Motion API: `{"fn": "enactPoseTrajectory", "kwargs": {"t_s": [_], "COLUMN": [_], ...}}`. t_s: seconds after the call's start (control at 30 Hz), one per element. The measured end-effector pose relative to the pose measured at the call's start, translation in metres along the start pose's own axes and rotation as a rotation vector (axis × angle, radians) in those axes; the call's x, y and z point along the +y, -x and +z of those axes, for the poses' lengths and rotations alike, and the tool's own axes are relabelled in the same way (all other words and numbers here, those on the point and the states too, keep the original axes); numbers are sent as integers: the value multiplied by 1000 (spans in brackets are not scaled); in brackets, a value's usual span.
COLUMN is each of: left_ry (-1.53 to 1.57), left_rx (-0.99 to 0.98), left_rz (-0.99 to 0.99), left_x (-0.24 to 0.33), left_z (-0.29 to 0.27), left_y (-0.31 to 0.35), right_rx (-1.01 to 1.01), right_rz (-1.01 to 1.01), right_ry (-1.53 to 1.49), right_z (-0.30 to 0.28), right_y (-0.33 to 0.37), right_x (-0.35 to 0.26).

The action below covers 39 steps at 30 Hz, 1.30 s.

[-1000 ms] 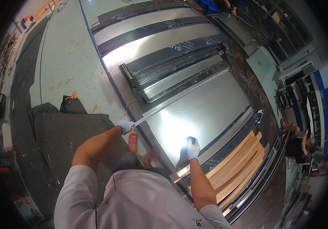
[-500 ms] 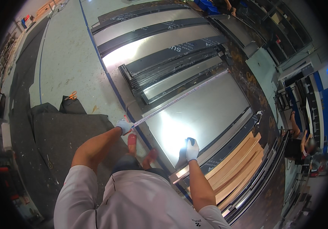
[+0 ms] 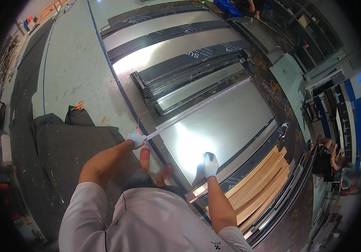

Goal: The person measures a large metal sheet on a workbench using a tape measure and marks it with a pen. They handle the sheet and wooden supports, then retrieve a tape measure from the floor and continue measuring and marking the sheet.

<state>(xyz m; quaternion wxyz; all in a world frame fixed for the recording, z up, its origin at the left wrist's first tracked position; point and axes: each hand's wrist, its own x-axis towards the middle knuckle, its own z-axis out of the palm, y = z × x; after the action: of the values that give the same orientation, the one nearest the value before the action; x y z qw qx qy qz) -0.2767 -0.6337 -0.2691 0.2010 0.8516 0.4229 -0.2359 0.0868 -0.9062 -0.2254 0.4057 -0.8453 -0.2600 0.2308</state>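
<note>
The tape measure (image 3: 197,110) lies stretched across the far edge of the shiny metal sheet (image 3: 218,126), running from the sheet's near-left corner up to its far-right corner. My left hand (image 3: 136,138), gloved, pinches the tape's near end just off that left corner, fingers closed tight on it. My right hand (image 3: 209,164), also gloved, rests at the sheet's near edge; it seems curled around something dark, though I cannot tell what. I judge I am in the middle of measuring the sheet's length. The next move calls for keeping the tape taut and flush with the edge while I take the reading. Beyond the sheet lie stacked dark panels (image 3: 180,75); to its right, wooden boards (image 3: 260,180).
</note>
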Motion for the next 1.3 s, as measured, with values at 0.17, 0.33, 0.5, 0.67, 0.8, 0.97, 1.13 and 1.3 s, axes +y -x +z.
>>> {"fn": "enactPoseTrajectory", "kwargs": {"t_s": [0.17,0.33,0.5,0.67,0.8,0.97,1.13,1.3], "left_ry": [-19,-44,7,0,92,71,47,115], "left_rx": [-31,-140,-113,-7,-15,-2,-28,2], "left_rz": [13,-40,-67,2,-65,-60,-66,-75], "left_x": [2,9,8,2,2,2,3,5], "left_z": [-8,-19,-16,-7,-5,-5,-8,-12], "left_y": [4,8,6,4,3,3,5,7], "right_rx": [0,-22,-18,-2,11,6,3,2], "right_rz": [-13,47,46,5,-8,-30,-26,-3], "right_ry": [2,31,40,16,3,37,36,-1], "right_z": [-1,-2,-4,-1,0,0,0,0], "right_y": [0,0,1,0,-1,-2,0,0], "right_x": [-1,-5,-8,-3,3,5,3,-1]}}
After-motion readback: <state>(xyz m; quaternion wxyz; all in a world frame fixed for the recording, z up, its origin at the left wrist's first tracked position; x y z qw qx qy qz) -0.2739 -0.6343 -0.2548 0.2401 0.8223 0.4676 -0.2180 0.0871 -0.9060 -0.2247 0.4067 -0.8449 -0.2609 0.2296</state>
